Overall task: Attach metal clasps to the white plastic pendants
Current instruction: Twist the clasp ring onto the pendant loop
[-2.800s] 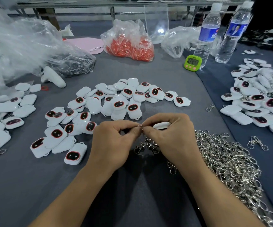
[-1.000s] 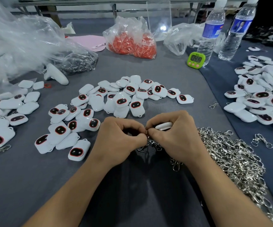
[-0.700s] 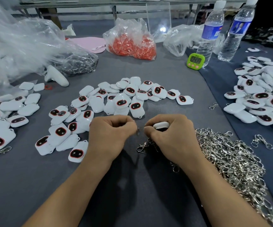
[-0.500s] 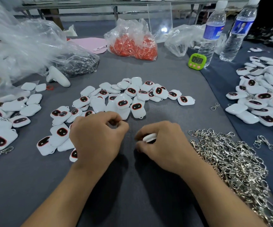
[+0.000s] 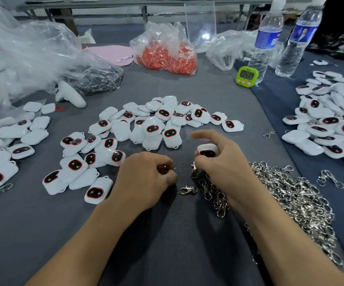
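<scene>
1. While your right hand [image 5: 222, 170] sits just right of the frame's centre, its thumb and curled fingers [image 5: 225, 148] grip one white pendant [image 5: 207, 150]. The pendant's dark face is turned toward the camera, and your index finger stretches out toward the upper left.
2. Just below that pendant, a metal clasp [image 5: 193, 169] shows beside your thumb. Whether it is hooked to the pendant cannot be told.
3. Your left hand [image 5: 146, 180], a little left of centre, is low over the grey worktop [image 5: 167, 244]. Its fingers [image 5: 160, 162] are curled closed round a small metal piece [image 5: 164, 166], which shows only as a glint between them.
4. Between your two hands, one loose clasp [image 5: 187, 190] lies flat on the worktop, touching neither hand.
5. A string of clasps [image 5: 216, 195] trails from under your right hand toward the bottom of the frame. The big heap of clasps [image 5: 290, 195] fills the lower right.
6. More pendants lie in three piles:
   - a centre pile [image 5: 152, 124] just above your hands
   - a left pile [image 5: 2, 145] at the left edge
   - a right pile [image 5: 328, 124] at the right edge, on darker cloth
7. Toward the top right stand a green timer [image 5: 247, 76] and two water bottles [image 5: 264, 44]. A bag of red pieces [image 5: 167, 54] sits at top centre, and crumpled clear plastic [image 5: 22, 54] fills the upper left.
</scene>
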Action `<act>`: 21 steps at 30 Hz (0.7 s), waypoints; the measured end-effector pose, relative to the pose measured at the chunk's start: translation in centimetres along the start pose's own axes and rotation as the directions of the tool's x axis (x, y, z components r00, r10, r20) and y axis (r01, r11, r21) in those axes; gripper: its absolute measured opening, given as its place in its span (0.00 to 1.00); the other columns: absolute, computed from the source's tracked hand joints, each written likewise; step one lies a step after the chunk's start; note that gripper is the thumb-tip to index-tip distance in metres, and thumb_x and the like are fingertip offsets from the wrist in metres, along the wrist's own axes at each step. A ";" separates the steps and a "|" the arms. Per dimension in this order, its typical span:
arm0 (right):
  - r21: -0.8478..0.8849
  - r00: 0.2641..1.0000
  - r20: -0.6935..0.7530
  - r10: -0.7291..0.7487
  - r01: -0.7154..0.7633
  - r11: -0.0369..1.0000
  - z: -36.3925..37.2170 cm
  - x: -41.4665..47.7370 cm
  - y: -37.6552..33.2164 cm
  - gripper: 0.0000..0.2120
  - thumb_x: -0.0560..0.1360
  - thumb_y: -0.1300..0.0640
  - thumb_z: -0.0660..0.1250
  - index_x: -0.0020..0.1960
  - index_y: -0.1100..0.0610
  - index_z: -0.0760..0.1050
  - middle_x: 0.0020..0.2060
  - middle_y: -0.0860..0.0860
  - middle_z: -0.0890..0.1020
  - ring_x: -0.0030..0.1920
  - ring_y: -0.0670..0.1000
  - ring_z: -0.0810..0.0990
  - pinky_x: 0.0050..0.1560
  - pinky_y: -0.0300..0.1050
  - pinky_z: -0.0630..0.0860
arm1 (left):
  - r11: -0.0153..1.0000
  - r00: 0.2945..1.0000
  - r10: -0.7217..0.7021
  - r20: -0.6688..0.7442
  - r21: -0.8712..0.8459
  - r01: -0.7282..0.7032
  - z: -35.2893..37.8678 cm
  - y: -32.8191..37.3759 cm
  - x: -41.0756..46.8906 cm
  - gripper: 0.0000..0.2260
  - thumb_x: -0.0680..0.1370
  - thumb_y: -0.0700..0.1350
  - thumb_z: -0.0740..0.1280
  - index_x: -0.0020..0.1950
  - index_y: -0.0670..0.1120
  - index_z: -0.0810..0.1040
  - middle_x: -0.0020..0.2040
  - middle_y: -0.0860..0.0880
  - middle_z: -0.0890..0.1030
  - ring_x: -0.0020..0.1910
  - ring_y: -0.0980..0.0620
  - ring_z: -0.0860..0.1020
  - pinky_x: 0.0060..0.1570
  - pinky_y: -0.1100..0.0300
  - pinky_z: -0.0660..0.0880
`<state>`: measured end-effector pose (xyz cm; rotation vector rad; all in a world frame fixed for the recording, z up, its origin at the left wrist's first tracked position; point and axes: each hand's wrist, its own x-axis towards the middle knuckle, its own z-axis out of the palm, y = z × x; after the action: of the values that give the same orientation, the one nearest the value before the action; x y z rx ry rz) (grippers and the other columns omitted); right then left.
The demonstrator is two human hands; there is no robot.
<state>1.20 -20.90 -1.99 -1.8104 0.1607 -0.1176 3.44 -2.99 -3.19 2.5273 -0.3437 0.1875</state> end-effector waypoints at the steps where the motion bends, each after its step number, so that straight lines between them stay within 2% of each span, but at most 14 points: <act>1: -0.007 1.000 -0.013 -0.020 0.020 1.000 0.1 0.0 0.0 0.19 0.71 0.66 0.68 0.53 0.44 0.81 0.38 0.46 0.83 0.31 0.42 0.75 0.32 0.36 0.73 | 0.999 1.000 -0.014 0.016 -0.031 0.014 0.0 0.0 0.1 0.04 0.69 0.53 0.74 0.43 0.60 0.84 0.32 0.61 0.80 0.35 0.61 0.76 0.38 0.62 0.70; 3: -0.024 0.998 -0.029 -0.049 0.049 0.999 0.3 -0.1 0.0 0.18 0.74 0.67 0.65 0.49 0.45 0.81 0.37 0.46 0.83 0.29 0.41 0.73 0.29 0.34 0.70 | 0.998 0.999 -0.023 0.030 -0.059 0.025 -0.1 -0.1 0.1 0.04 0.69 0.52 0.74 0.42 0.60 0.83 0.32 0.61 0.80 0.34 0.62 0.76 0.36 0.65 0.69; 5: -0.066 0.994 -0.019 -0.106 0.105 0.992 0.5 -0.1 -0.1 0.18 0.76 0.68 0.66 0.46 0.45 0.84 0.37 0.43 0.81 0.31 0.40 0.73 0.31 0.32 0.69 | 0.998 0.999 -0.024 0.032 -0.063 0.026 -0.2 -0.2 0.1 0.03 0.69 0.52 0.74 0.42 0.60 0.84 0.32 0.60 0.80 0.34 0.62 0.77 0.37 0.64 0.71; 7: -0.175 0.983 -0.035 -0.181 0.172 0.969 0.6 -0.1 -0.1 0.17 0.75 0.66 0.70 0.46 0.43 0.86 0.46 0.41 0.78 0.43 0.40 0.77 0.40 0.29 0.71 | 0.997 0.999 -0.030 0.043 -0.069 0.033 -0.2 -0.2 0.1 0.03 0.70 0.51 0.74 0.42 0.59 0.84 0.32 0.60 0.81 0.34 0.61 0.77 0.38 0.63 0.73; 9: -0.248 0.972 -0.046 -0.228 0.210 0.946 0.6 -0.1 -0.3 0.15 0.75 0.62 0.73 0.48 0.41 0.87 0.48 0.40 0.78 0.49 0.41 0.77 0.45 0.27 0.70 | 0.997 0.998 -0.032 0.059 -0.072 0.036 -0.3 -0.1 0.1 0.03 0.70 0.51 0.74 0.42 0.59 0.85 0.32 0.60 0.81 0.34 0.61 0.77 0.37 0.63 0.72; 13: -0.153 0.985 -0.063 -0.159 0.148 0.977 0.7 -0.2 0.0 0.11 0.74 0.57 0.74 0.51 0.42 0.86 0.41 0.36 0.85 0.44 0.38 0.82 0.42 0.29 0.76 | 0.997 0.997 -0.015 0.072 -0.076 0.020 -0.4 -0.1 0.1 0.02 0.70 0.51 0.75 0.41 0.59 0.85 0.32 0.59 0.80 0.34 0.61 0.77 0.35 0.65 0.69; 15: -0.131 0.990 -0.068 -0.121 0.111 0.985 0.9 0.0 0.2 0.10 0.75 0.56 0.73 0.52 0.42 0.85 0.41 0.37 0.85 0.43 0.38 0.83 0.42 0.31 0.78 | 0.997 0.997 0.008 0.072 -0.078 -0.002 -0.5 -0.1 0.0 0.03 0.69 0.51 0.75 0.41 0.59 0.85 0.32 0.59 0.80 0.35 0.61 0.77 0.35 0.65 0.69; 19: -0.177 0.996 -0.053 -0.075 0.064 0.982 1.1 0.4 0.4 0.04 0.78 0.54 0.71 0.49 0.45 0.80 0.40 0.44 0.85 0.38 0.48 0.83 0.46 0.51 0.83 | 0.994 0.996 0.031 0.082 -0.111 -0.022 -0.5 -0.2 -0.1 0.05 0.68 0.50 0.76 0.43 0.59 0.86 0.33 0.60 0.81 0.37 0.60 0.77 0.37 0.66 0.70; 21: -0.217 0.995 -0.033 -0.090 0.081 0.973 1.1 0.3 0.4 0.05 0.78 0.54 0.70 0.49 0.44 0.79 0.38 0.43 0.84 0.37 0.46 0.83 0.43 0.47 0.81 | 0.992 0.995 0.038 0.087 -0.120 -0.027 -0.6 -0.3 0.0 0.06 0.68 0.50 0.76 0.44 0.59 0.86 0.34 0.60 0.81 0.38 0.61 0.78 0.38 0.65 0.71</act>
<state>1.65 -20.03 -2.66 -2.0328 0.1294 -0.2070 3.44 -2.44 -2.88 2.4186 -0.4191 0.0642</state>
